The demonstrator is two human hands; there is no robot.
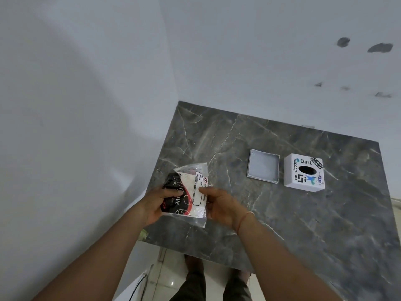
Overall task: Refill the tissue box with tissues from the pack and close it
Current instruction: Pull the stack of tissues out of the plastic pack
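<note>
Both hands point(193, 205) around tissue pack point(191, 190); "Dart"-stickered box point(303, 172) apart.

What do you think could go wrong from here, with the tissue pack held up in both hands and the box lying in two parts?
The tissue pack is held by the left hand and right hand near the table's front-left corner, so a slipped grip could drop it to the floor. Tearing the plastic roughly might rip the tissues. The sticker-covered box shell and its tray lie apart; overstuffing may stop them closing.
</note>
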